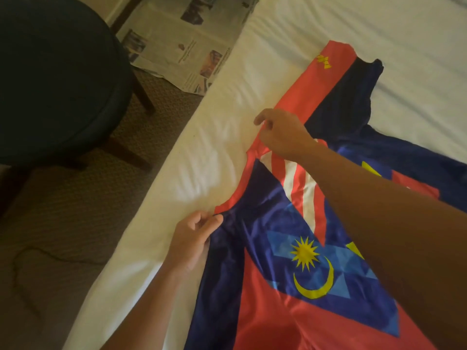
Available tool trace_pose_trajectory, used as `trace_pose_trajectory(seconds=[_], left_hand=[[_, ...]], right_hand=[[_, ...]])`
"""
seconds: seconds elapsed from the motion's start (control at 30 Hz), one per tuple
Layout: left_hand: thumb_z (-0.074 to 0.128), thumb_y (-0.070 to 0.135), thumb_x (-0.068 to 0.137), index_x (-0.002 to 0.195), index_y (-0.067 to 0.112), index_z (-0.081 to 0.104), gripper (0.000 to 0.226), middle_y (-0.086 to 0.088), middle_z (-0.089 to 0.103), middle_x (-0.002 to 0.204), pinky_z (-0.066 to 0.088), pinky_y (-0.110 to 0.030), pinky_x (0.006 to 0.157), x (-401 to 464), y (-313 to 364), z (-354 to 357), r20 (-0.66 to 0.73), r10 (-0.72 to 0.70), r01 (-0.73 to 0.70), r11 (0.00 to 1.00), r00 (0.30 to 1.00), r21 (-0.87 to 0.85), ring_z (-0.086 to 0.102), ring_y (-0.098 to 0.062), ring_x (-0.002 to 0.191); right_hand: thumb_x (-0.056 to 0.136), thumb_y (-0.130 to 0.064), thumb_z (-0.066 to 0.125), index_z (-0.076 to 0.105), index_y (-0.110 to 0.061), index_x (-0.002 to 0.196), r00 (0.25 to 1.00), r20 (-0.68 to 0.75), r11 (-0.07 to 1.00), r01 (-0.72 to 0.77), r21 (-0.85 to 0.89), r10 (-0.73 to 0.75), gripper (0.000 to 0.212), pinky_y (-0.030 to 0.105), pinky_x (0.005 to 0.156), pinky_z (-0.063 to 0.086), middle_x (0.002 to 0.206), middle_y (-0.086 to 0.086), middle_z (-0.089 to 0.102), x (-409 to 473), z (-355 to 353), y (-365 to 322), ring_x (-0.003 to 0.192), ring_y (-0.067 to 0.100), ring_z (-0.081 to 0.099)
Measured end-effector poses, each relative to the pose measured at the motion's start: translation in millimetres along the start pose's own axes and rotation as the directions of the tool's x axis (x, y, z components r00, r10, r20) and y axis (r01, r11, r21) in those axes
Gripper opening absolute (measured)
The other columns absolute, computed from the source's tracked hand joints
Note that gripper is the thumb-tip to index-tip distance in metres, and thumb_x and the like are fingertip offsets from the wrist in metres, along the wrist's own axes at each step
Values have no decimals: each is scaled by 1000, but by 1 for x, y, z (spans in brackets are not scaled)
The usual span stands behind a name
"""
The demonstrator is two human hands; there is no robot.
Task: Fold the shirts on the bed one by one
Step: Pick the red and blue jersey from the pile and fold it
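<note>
white bed (227,137), newspaper (187,39) + chair (58,79) on carpet (63,223).

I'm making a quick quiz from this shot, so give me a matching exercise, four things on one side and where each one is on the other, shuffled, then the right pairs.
Things:
1. shirt
2. newspaper
3. left hand
4. right hand

Places:
A. on the floor beside the bed
B. pinching the shirt's edge nearer the camera
C. spread on the white sheet
D. gripping the shirt's edge farther up the bed

Pairs: 1-C, 2-A, 3-B, 4-D
</note>
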State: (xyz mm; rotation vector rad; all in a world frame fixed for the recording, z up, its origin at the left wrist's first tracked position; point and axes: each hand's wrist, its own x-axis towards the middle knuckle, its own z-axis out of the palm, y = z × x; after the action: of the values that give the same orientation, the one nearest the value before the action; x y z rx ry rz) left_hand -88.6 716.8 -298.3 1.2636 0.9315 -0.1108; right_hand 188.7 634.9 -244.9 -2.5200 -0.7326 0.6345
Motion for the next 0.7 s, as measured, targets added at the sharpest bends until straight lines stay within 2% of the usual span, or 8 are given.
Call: trace_pose_trajectory(seconds=[0.17,0.23,0.33,0.4,0.47,0.53,0.6,0.7], left_hand=[[83,15,82,75,0,58,30,-4,54,67,42,-34,69,0,-4,-2,-37,37,-32,993,999,117,50,-15,67],[79,10,87,79,-2,61,23,-9,58,71,44,-35,72,1,-6,-4,-53,25,-21,997,998,78,55,-17,71],[78,32,82,82,1,64,34,-16,64,74,49,-39,76,-4,-6,-4,-68,53,-48,996,996,78,60,-19,74],[76,42,75,84,9,67,35,-7,69,76,53,-44,80,-12,-5,-1,-98,47,-36,993,994,111,66,-19,77],[77,48,69,88,21,68,34,1,73,83,55,-42,84,-23,-3,3,-145,28,-7,989,989,147,71,-18,84],[82,47,70,92,28,67,33,7,72,85,54,-33,84,-36,-4,6,-189,40,13,963,981,271,70,-11,86],[85,38,77,95,27,65,29,10,70,86,50,-28,80,-51,-5,11,-214,72,23,912,974,410,66,-4,84],[82,37,81,93,20,64,28,6,68,85,46,-30,74,-66,-13,8,-222,94,40,846,970,531,64,-11,82]], right_hand=[[93,-23,59,64,-19,108,977,210,929,105,-356,-30,16,37,80,50,103,3,66,-3,16,1,96,30,62],[95,-18,58,65,-15,105,992,124,953,49,-299,-13,13,38,78,52,101,6,67,-1,21,-3,94,31,63],[95,-8,48,65,-14,120,998,48,994,-36,-104,41,30,36,84,51,112,7,69,-6,26,-1,103,28,63],[97,-9,48,57,-15,136,997,74,999,-27,-32,29,41,35,94,48,125,8,67,-18,25,2,114,28,60],[97,-12,49,53,-19,141,997,69,999,-33,41,30,45,31,90,46,128,6,65,-38,21,5,113,27,60],[96,-14,51,57,-22,138,998,38,997,-47,59,45,44,27,82,41,124,5,67,-62,21,9,105,25,60],[95,-16,54,59,-19,136,998,14,998,-54,35,54,41,32,89,43,126,7,67,-90,22,16,111,30,60],[95,-16,57,62,-14,132,992,-37,990,-116,83,120,38,32,92,43,126,8,66,-139,28,23,116,31,59]])
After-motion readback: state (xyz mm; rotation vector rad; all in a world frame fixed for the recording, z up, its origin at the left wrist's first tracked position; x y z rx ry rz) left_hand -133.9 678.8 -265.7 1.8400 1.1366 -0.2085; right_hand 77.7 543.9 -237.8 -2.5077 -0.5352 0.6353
